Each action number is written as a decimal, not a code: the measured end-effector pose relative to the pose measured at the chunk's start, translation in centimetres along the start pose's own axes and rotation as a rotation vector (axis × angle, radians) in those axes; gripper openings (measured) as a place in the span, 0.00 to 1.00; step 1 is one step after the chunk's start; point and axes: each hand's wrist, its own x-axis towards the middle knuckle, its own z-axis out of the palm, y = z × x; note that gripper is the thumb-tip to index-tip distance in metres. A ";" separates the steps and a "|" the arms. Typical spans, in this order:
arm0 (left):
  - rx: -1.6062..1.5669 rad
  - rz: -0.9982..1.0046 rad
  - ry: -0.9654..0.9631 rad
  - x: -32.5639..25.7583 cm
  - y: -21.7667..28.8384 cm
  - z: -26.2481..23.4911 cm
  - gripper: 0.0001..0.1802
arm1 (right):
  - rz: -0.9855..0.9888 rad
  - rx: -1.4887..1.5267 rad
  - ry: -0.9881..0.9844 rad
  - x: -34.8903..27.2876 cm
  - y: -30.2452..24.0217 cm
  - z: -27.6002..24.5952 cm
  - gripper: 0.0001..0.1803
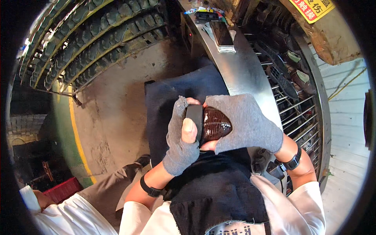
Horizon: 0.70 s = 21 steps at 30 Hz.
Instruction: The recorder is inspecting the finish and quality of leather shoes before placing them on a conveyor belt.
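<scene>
A glossy dark brown shoe [216, 124] with a black sole is between my two hands, its rounded toe facing right. My left hand [181, 137], in a grey fingertip-less glove, is closed on the sole side, with the thumb lying across the black sole. My right hand [247, 123], gloved the same way, wraps round the toe and upper from the right. The palms hide part of the shoe. Below it, a dark cloth [182, 90] and a black apron [219, 192] cover my lap.
To the right runs a metal ledge [248, 72] bearing a phone [221, 33] on white cloth. Beyond it, a barred rack [301, 117] holds shoes and dark soles [282, 82]. Shelves [105, 39] of shoe-shaped pieces stand far left. A person [74, 213] sits at lower left near a red crate [64, 191].
</scene>
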 end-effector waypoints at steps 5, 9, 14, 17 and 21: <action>0.174 0.006 -0.237 -1.6 2.2 -1.5 0.57 | -0.088 -0.053 -0.031 -1.8 -1.9 0.2 0.47; -0.009 0.051 -0.365 -1.5 3.4 -2.1 0.40 | -0.027 0.084 -0.034 -3.9 -2.9 -0.4 0.52; -0.028 -0.091 -0.228 -1.8 3.8 -0.3 0.24 | 0.114 0.046 -0.362 -5.7 -2.5 -0.2 0.54; -0.168 -0.165 -0.200 -2.2 4.2 1.0 0.24 | 0.039 -0.006 -0.327 -6.2 -2.4 0.2 0.53; -0.263 -0.062 -0.190 -2.3 4.4 1.1 0.26 | -0.069 -0.021 -0.247 -6.1 -2.7 0.0 0.54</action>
